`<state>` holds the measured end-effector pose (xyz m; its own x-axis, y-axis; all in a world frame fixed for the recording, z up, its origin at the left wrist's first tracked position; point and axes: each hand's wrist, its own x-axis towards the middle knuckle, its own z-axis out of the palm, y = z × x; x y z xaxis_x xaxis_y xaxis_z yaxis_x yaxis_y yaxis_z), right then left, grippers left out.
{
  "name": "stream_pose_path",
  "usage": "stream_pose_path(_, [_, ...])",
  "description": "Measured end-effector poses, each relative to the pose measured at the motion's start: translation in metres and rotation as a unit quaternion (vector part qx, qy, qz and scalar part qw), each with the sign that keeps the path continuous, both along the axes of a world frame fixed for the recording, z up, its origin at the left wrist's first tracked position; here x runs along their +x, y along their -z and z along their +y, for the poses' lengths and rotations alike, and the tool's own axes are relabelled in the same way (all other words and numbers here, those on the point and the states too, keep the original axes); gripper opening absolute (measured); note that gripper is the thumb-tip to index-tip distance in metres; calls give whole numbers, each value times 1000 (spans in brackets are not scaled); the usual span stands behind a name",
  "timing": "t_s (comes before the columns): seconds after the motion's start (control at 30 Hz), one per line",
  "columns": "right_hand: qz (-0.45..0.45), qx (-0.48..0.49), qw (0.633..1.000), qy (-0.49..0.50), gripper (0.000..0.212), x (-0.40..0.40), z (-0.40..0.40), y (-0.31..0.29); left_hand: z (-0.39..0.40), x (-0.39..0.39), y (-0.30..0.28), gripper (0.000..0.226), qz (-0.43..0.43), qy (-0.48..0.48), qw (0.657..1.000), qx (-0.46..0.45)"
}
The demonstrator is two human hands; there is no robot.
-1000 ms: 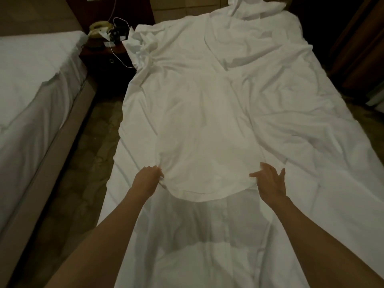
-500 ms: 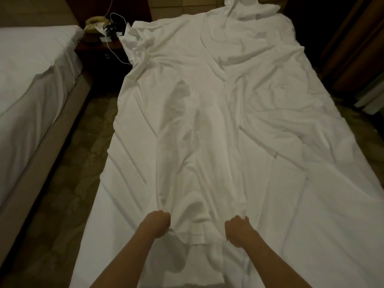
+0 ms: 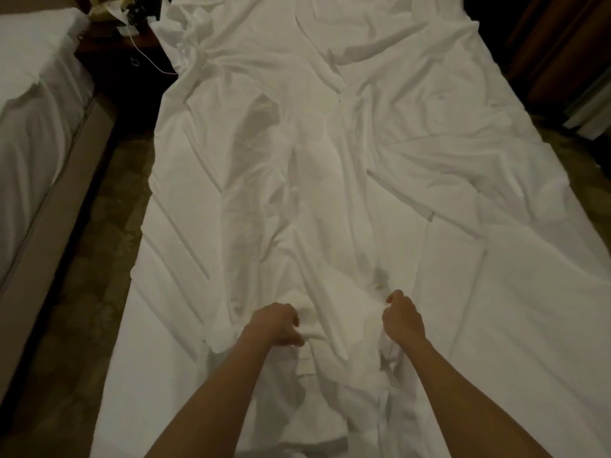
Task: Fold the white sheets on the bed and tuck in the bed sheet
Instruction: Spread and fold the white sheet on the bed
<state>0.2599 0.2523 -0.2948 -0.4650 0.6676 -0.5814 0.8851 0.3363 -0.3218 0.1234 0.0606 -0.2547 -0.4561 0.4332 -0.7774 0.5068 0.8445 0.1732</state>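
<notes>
Sheet fabric is bunched into both fists near the foot of the bed: the white top sheet lies lengthwise down the middle of the mattress, and its near end is gathered into a narrow ridge between the two hands. The left hand has its fingers curled round a fold of that sheet, and the right hand is clenched on another fold just beside it, so the cloth between them puckers while long creases fan away toward the head of the bed. Holding the end at two points like this looks meant to keep the edge level for drawing it along the bed into a fold. Under it the bed sheet spreads rumpled to both long sides of the mattress, hanging loose over the left edge, so the tucking appears not yet done. To the left of the bed a strip of floor gives standing room before a second bed; at the head, on the left, a dark nightstand carries a white cable. Right of the bed the room is dim, with wooden panels close by.
</notes>
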Motion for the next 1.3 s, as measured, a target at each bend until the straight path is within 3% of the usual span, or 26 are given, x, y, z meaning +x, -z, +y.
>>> stream_pose_path(0.17, [-16, -105, 990, 90, 31, 11, 4, 18, 59, 22, 13, 49, -60, -92, 989, 100])
stream_pose_path(0.3, [38, -207, 976, 47, 27, 12, -24, 19, 104, 41, 23, 52, -58, -156, 976, 139])
stream_pose_path(0.4, [41, -267, 963, -1, 40, 1, -40, 23, 114, 54, 32, 46, -10, -132, 985, 108])
stream_pose_path(0.47, [23, -288, 957, -8, 37, -3, -42, 30, 110, 52, 39, 36, 27, -124, 986, 105])
stream_pose_path(0.53, [20, -305, 946, 108, 36, -2, -36, 35, 103, 44, 45, 24, 17, -148, 983, 107])
stream_pose_path(0.63, [76, -297, 904, 297, 44, -2, -24, 35, 91, 27, 46, 16, -80, -249, 958, 119])
stream_pose_path(0.73, [122, -355, 862, 341, 50, -12, -20, 35, 80, 14, 39, 21, -184, -313, 925, 114])
stream_pose_path(0.8, [131, -394, 846, 336, 36, -20, -19, 29, 74, 11, 35, 19, -204, -331, 914, 118])
stream_pose_path(0.97, [187, -355, 860, 314, 20, -27, -13, 25, 66, 15, 29, 15, -175, -356, 905, 154])
stream_pose_path(1.07, [153, -428, 843, 286, 49, -27, -14, 19, 64, 16, 25, 7, -136, -344, 916, 157])
stream_pose_path(1.13, [132, -429, 857, 253, 55, -24, -16, 14, 67, 21, 22, 11, -103, -309, 933, 153])
stream_pose_path(1.23, [154, -311, 916, 201, 41, -20, -20, 8, 74, 34, 14, 25, -88, -292, 938, 165])
stream_pose_path(1.3, [191, -232, 933, 196, 31, -16, -19, -3, 79, 43, 7, 34, -89, -293, 933, 191])
